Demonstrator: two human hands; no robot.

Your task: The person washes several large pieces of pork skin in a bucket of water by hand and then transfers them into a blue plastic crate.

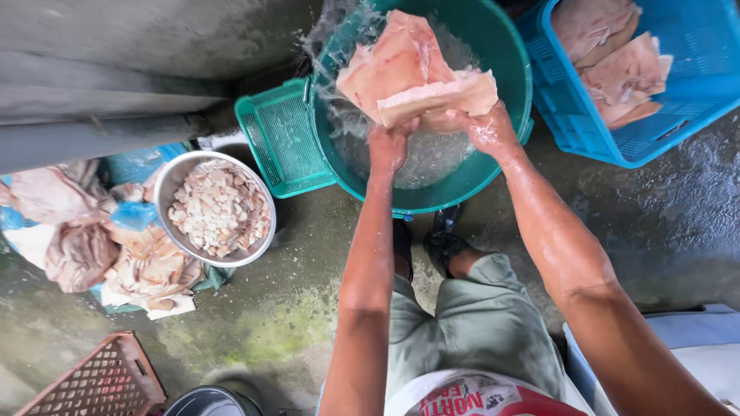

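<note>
- Hands at work over water: we hold a large pale-pink slab of raw meat (pixel 408 73) above a round green tub (pixel 505 92) at the top centre of the frame, with splashes flying off its upper left edge.
- Our left hand (pixel 388 146) clamps the slab's lower edge, fingers curled tight around it; our right hand (pixel 487 129) grips the lower right corner, fingers pressed together under the fold.
- We see the slab clear of the water, tilted up and dripping, the tub beneath it part-filled and foaming.
- A blue plastic crate (pixel 694 92) at the upper right already carries several similar slabs, so by our reading some pieces are rinsed and stacked.
- A small green basket (pixel 281 139) leans against the tub's left side, with nothing in it that we can make out.
- A metal bowl (pixel 171 192) at the left holds a heap of small diced pale chunks, resting among crumpled bags and wrappings (pixel 77 231).
- We judge the washing to be mid-run: one slab in hand, others set aside; how many are left we cannot tell.
- Wet concrete floor (pixel 293 308) lies under it all, a reddish crate (pixel 100 381) at the lower left.
</note>
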